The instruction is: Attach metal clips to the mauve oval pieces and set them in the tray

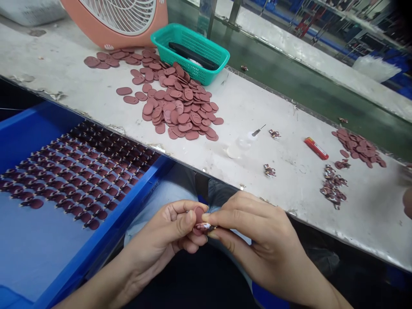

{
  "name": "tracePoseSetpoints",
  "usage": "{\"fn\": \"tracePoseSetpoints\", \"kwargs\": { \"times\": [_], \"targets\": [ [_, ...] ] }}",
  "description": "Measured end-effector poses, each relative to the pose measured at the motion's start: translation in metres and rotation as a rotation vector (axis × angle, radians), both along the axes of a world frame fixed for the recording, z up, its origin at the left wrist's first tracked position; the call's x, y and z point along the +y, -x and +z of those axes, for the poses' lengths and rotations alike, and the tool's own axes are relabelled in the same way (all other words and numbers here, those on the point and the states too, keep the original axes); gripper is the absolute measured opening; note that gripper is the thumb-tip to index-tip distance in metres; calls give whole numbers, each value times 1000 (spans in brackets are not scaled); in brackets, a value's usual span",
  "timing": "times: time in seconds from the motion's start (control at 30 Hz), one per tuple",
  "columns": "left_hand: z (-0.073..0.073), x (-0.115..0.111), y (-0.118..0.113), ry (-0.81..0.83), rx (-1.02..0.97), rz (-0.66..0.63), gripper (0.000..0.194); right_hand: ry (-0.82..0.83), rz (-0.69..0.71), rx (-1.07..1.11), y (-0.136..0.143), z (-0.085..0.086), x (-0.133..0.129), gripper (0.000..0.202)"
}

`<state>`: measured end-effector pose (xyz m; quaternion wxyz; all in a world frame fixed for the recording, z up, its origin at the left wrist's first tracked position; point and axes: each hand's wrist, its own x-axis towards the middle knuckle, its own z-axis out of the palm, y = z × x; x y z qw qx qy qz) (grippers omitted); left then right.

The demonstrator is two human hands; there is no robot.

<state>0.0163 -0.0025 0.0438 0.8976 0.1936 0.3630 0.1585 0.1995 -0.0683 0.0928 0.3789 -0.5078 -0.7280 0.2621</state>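
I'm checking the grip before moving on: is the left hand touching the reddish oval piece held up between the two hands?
Touching. The head view shows the left hand pinching the oval piece, with the thumb against its edge.

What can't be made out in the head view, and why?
All head view:
Oval piece and small part: partly covered by the left hand and right hand.
Dark object: lower side hidden by the green basket.
Fan: cut off by top edge.
Red item: label too small to read.
Apparent co-worker's hand: blurred, cut off by right edge.
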Motion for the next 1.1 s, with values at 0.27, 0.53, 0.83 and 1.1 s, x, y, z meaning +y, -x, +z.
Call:
{"fn": "tracePoseSetpoints", "kwargs": {
  "times": [0.27,0.53,0.83,1.1],
  "targets": [
    [5,-4,2,-52,-9,-2,38,-21,15,19,2,5,-2,19],
    [7,-8,8,-54,-110,-41,34,6,37,0,3,13,-13,29],
    [-1,-3,2,96,-236,-93,37,-18,-29,22,6,6,-9,34],
    [-5,-13,0,163,-156,-95,39,-99,-83,71,20,-13,-19,26]
  ]
}}
